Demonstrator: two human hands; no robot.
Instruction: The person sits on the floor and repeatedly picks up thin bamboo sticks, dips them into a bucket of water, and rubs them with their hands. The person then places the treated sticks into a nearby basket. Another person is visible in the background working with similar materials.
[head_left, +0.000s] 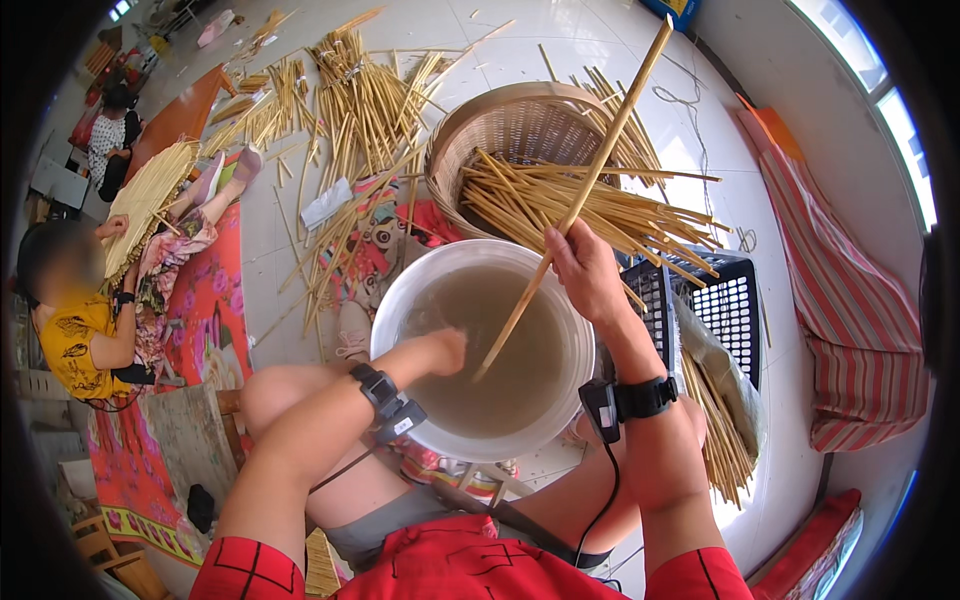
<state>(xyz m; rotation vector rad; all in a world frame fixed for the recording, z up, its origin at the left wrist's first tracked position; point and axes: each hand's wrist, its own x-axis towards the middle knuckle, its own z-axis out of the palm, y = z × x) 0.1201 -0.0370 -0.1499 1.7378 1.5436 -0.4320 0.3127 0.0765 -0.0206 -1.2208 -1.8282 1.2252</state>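
My right hand (585, 268) is closed around a long yellow-brown plant stalk (612, 135). The stalk slants from the upper right down into a white plastic bucket (390, 305) between my knees, its lower end in murky water (520, 370). Over the left side of the same bucket, my left hand (445, 352) is dipped under the surface, so its fingers are hidden. A round woven basket (440, 150) just beyond the bucket has many similar stalks (590, 210) leaning out of it toward the right.
A black plastic crate (738, 318) stands right of the bucket, near another stalk bundle (715, 430). Loose stalk bundles (360, 100) lie on the tiled floor beyond. At left, a person in yellow (75, 335) holds a flat woven straw piece (150, 205). Striped cloth (850, 330) hangs at right.
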